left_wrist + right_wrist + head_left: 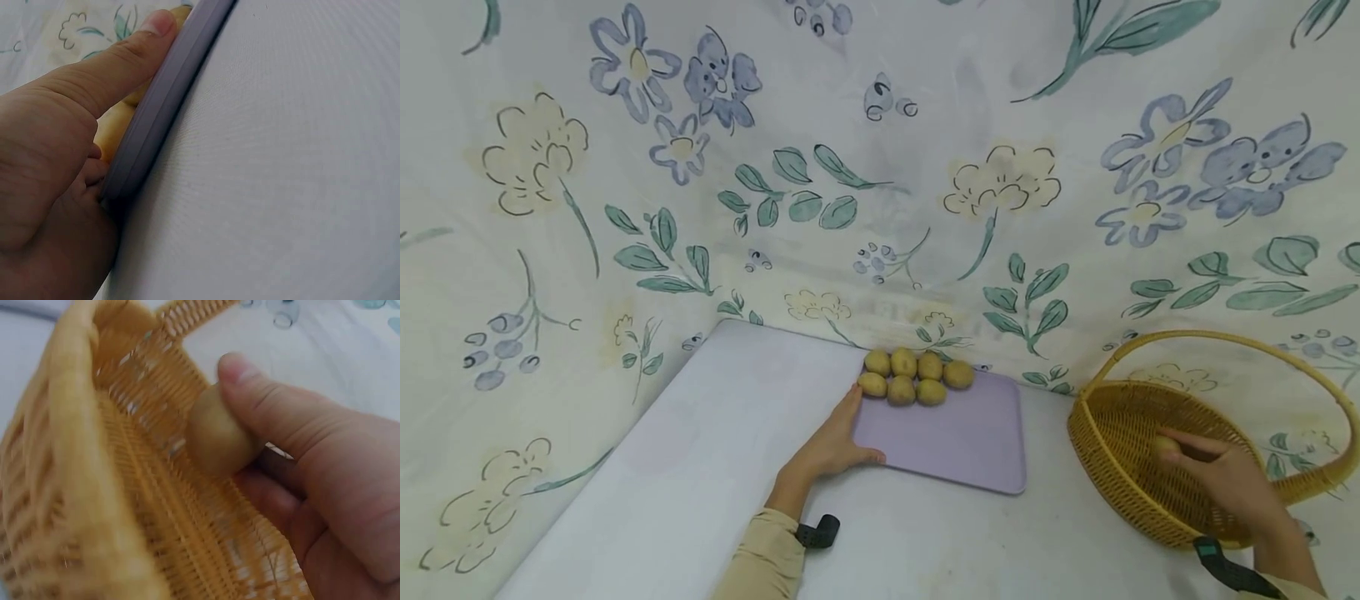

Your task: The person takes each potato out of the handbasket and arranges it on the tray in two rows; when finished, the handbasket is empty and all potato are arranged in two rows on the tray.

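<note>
On the lilac tray point(955, 442) sit several small yellow-brown potatoes point(901, 390) in two rows along its back left part. My left hand point(831, 437) rests at the tray's front left corner, thumb along the front edge and fingers along the left side. In the left wrist view, the straight thumb point(119, 69) lies against the tray's rim point(162, 106). Over the inside of the wicker basket point(1120, 467), my right hand point(1232, 483) pinches one potato point(219, 434) between thumb and fingers. The right wrist view shows this potato raised beside the basket's woven wall.
The basket's tall arched handle point(1217, 337) rises over the right hand. Both basket and tray stand on a white table point(700, 450), which meets a flower-printed cloth point(880, 200) at the back and left. Dark straps point(820, 533) circle both wrists.
</note>
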A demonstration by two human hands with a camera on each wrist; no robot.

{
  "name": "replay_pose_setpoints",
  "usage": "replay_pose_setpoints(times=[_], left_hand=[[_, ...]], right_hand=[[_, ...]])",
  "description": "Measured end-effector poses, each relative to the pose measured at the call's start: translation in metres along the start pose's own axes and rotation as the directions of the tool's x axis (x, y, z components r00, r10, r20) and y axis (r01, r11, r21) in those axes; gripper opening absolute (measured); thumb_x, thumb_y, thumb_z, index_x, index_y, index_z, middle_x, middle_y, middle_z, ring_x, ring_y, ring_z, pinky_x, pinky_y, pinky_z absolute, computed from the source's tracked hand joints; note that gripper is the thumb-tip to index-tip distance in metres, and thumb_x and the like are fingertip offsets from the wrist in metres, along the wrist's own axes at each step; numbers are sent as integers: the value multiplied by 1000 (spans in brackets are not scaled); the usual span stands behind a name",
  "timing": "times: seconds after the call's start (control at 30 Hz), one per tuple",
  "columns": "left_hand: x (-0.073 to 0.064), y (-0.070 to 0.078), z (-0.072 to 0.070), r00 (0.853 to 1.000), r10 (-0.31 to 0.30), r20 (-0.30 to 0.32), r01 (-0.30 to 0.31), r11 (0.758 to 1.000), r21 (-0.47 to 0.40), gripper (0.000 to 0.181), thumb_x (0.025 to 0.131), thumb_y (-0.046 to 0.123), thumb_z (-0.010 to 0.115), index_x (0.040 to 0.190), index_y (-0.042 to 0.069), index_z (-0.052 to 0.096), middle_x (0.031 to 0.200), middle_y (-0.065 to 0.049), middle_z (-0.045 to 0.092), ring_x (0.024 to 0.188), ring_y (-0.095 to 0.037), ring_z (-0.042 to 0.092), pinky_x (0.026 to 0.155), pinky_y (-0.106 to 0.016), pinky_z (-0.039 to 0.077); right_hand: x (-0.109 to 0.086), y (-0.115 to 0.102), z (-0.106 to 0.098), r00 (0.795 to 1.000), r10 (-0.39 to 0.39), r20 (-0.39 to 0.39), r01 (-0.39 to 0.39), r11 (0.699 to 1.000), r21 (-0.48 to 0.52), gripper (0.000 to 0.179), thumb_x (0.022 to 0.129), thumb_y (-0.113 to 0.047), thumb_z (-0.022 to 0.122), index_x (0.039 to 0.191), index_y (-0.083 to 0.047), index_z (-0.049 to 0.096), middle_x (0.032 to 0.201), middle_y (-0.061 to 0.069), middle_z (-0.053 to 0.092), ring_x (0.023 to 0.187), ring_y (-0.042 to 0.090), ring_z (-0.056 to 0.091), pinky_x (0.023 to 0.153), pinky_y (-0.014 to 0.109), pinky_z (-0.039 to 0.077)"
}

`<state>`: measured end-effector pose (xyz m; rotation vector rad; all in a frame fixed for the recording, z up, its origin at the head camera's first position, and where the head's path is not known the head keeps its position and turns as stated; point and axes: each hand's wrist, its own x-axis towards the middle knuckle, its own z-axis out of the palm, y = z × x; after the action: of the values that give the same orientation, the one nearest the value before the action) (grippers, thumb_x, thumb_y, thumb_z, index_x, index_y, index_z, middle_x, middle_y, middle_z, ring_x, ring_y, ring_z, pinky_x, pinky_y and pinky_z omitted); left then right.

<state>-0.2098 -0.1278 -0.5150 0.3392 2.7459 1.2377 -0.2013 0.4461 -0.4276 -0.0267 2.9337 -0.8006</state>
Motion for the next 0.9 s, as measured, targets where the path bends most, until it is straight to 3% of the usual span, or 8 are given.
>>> replay_pose_setpoints(times=[0.07, 0.13, 0.2, 0.3, 0.43, 0.57, 0.7, 0.9], left_hand=[[0, 1, 0, 1000, -10, 5, 9, 1000, 8, 132, 74, 43, 90, 163, 0, 3, 172, -20, 3, 160, -36, 7, 131, -50, 13], [0, 2, 0, 1000, -16, 8, 16, 1000, 13, 132, 74, 44, 90, 163, 1, 2, 172, -18, 2, 160, -34, 7, 131, -49, 12], [1, 3, 0, 1000, -20, 11, 20, 1000, 19, 132, 74, 44, 89, 163, 2, 2, 172, -17, 2, 160, -33, 7, 131, -48, 12], [1, 3, 0, 1000, -17, 9, 17, 1000, 20, 131, 74, 44, 89, 163, 2, 2, 172, -18, 2, 160, -34, 7, 131, -48, 12], [0, 2, -1, 1000, -21, 9, 21, 1000, 21, 132, 74, 43, 90, 163, 1, 2, 172, -18, 2, 160, -34, 7, 131, -49, 12], [0, 0, -1, 1000, -22, 8, 21, 1000, 19, 132, 74, 43, 90, 163, 1, 2, 172, -18, 3, 160, -34, 8, 131, -49, 13], [1, -1, 0, 1000, -21, 11, 20, 1000, 13, 132, 75, 43, 89, 163, 1, 1, 172, -18, 2, 160, -35, 7, 131, -49, 13], [1, -1, 0, 1000, -14, 10, 14, 1000, 5, 131, 74, 43, 90, 163, 1, 2, 172, -19, 3, 160, -35, 7, 131, -49, 13]], right_hand=[[-2, -5, 2, 999, 5, -50, -3, 999, 38, 67, 95, -52, 67, 145, -9, 57, 138, 1, 64, 110, 10, 67, 78, 33, 61], [-3, -12, 3, 997, 8, -82, 1, 994, 108, 64, 95, -50, 68, 145, -11, 57, 128, -23, 62, 101, -15, 57, 74, 18, 56], [-5, -22, 5, 994, 11, -108, 7, 986, 167, 62, 95, -48, 69, 145, -14, 58, 115, -41, 53, 94, -30, 39, 69, 6, 46], [-6, -37, 12, 988, -32, -153, 68, 969, 238, 57, 96, -41, 69, 144, -11, 59, 106, -47, 51, 93, -32, 43, 70, 3, 46], [-4, -59, 24, 974, -111, -198, 170, 936, 308, 51, 98, -30, 70, 142, -6, 61, 110, -45, 56, 98, -28, 52, 73, 2, 50], [0, -84, 40, 967, -175, -185, 235, 892, 386, 49, 97, -22, 70, 141, -1, 60, 116, -40, 61, 103, -23, 58, 77, 5, 54], [5, -104, 55, 964, -212, -159, 260, 863, 432, 49, 97, -19, 71, 139, 2, 60, 118, -36, 63, 105, -20, 59, 80, 7, 55], [18, -120, 72, 963, -219, -160, 269, 851, 451, 48, 95, -23, 73, 137, -1, 63, 116, -37, 64, 107, -20, 59, 82, 7, 54]])
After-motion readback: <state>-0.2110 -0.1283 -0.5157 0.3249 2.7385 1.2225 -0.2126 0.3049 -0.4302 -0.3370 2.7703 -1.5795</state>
